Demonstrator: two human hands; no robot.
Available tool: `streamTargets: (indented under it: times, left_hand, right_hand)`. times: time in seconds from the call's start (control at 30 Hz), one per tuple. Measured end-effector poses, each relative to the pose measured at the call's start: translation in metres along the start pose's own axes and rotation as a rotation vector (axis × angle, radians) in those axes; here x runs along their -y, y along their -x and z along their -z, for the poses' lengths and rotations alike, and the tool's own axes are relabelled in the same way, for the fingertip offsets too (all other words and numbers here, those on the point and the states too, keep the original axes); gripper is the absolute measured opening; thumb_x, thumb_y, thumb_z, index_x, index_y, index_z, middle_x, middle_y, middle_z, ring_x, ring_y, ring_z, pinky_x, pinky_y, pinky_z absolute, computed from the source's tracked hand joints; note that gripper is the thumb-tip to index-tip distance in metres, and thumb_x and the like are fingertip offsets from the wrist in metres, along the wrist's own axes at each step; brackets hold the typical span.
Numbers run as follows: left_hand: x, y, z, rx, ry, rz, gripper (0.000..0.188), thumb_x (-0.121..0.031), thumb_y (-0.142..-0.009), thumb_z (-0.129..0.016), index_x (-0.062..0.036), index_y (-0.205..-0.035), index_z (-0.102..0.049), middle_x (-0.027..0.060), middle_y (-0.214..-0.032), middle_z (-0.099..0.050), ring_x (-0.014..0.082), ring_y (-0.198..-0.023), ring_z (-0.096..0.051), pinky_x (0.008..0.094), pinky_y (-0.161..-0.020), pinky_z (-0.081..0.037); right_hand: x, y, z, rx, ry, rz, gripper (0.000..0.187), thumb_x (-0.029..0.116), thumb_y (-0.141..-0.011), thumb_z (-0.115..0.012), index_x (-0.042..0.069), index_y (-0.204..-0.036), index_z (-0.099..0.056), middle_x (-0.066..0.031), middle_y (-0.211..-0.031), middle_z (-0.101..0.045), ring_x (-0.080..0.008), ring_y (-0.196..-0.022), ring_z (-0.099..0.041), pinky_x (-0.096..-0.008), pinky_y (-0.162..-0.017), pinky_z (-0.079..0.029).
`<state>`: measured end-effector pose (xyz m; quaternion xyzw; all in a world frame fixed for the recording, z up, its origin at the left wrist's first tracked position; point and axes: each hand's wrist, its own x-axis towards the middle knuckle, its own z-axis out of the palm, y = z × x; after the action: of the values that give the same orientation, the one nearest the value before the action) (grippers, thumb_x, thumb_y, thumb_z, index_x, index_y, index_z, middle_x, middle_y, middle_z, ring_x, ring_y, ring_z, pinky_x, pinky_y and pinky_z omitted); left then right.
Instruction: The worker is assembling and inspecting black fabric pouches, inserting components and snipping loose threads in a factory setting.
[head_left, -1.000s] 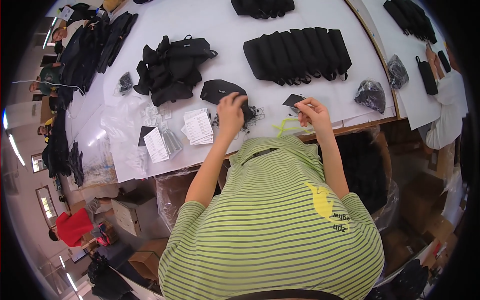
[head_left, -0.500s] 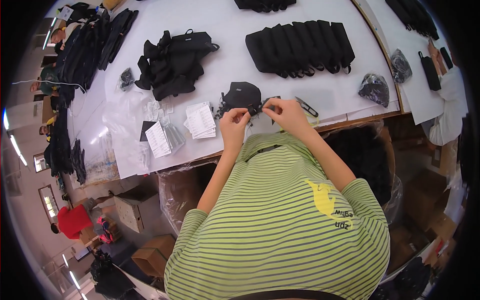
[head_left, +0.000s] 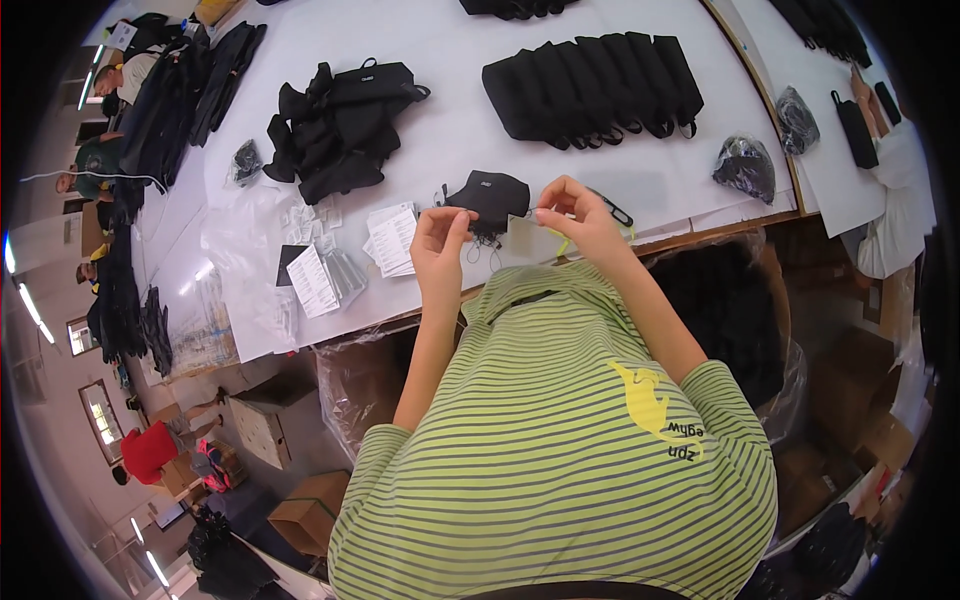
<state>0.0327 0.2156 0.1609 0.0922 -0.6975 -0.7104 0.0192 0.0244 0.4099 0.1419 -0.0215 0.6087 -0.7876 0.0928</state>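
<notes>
A small black pouch (head_left: pixel 492 196) lies on the white table in front of me, with thin black cords (head_left: pixel 484 243) hanging loose at its near side. My left hand (head_left: pixel 441 238) is at the pouch's left edge, fingertips pinched together. On the other side, my right hand (head_left: pixel 580 217) pinches something thin and dark close to the pouch's right edge. What each pinch holds is too small to name. Beside my right hand lie black thread snips (head_left: pixel 614 208), partly hidden by it, with a yellow-green cord (head_left: pixel 562 241) nearby.
White printed cards (head_left: pixel 392 240) and another card stack (head_left: pixel 313 281) lie left of my hands. Behind are a heap of black pouches (head_left: pixel 345 130) and a neat row of them (head_left: pixel 592 90). Plastic-wrapped black bundles (head_left: pixel 745 168) lie right. A co-worker's hand (head_left: pixel 866 100) works at far right.
My hands have moved apart, the left one leftward and the right one slightly rightward. The pouch now shows more of its front and the cords hang more freely.
</notes>
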Motion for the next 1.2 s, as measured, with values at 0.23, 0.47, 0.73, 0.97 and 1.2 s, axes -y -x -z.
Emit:
streamTargets:
  times: [0.23,0.47,0.73,0.97,1.2]
  left_hand:
    - [-0.029,0.007,-0.009,0.215,0.118,0.141,0.010,-0.010,-0.085,-0.063,-0.0020,-0.090,-0.062,0.0004,-0.075,-0.060,0.0039,-0.061,-0.046,0.0195,-0.055,-0.033]
    - [-0.034,0.018,-0.021,0.279,-0.079,0.061,0.009,-0.009,-0.082,-0.066,-0.0011,-0.084,-0.064,-0.0073,-0.062,-0.048,-0.0007,-0.056,-0.034,0.0172,-0.051,-0.024]
    - [-0.034,0.022,-0.021,0.297,-0.203,0.064,0.009,-0.010,-0.080,-0.067,-0.0023,-0.082,-0.064,-0.0088,-0.057,-0.036,0.0003,-0.054,-0.030,0.0192,-0.049,-0.021]
    - [-0.040,0.016,-0.017,0.489,-0.338,0.065,0.010,-0.010,-0.078,-0.066,-0.0013,-0.079,-0.063,-0.0073,-0.055,-0.034,0.0019,-0.054,-0.031,0.0199,-0.050,-0.025]
    - [-0.040,0.018,-0.020,0.496,-0.342,0.053,0.010,-0.012,-0.079,-0.065,-0.0020,-0.079,-0.062,-0.0054,-0.054,-0.034,0.0024,-0.054,-0.030,0.0205,-0.051,-0.027]
  right_hand:
    - [0.039,0.014,0.000,-0.042,-0.145,-0.138,0.013,0.011,-0.084,-0.064,0.007,-0.087,-0.053,-0.0039,-0.081,-0.067,-0.0037,-0.061,-0.049,-0.0181,-0.055,-0.038]
    - [0.035,0.017,-0.007,-0.047,-0.107,-0.177,0.014,0.014,-0.085,-0.065,0.005,-0.080,-0.056,-0.0073,-0.079,-0.068,-0.0046,-0.046,-0.050,-0.0166,-0.041,-0.035]
    - [0.032,0.020,-0.005,0.007,-0.103,-0.204,0.011,0.012,-0.084,-0.067,0.002,-0.081,-0.063,0.0010,-0.064,-0.059,-0.0031,-0.046,-0.048,-0.0170,-0.042,-0.037]
    - [0.036,0.019,0.007,0.164,0.041,-0.215,0.010,0.011,-0.081,-0.068,0.002,-0.079,-0.064,0.0007,-0.066,-0.061,-0.0028,-0.051,-0.047,-0.0177,-0.046,-0.037]
    - [0.043,-0.001,0.017,0.317,0.359,-0.202,0.023,0.026,-0.082,-0.067,0.004,-0.081,-0.065,0.0022,-0.065,-0.059,-0.0038,-0.055,-0.044,-0.0211,-0.051,-0.036]
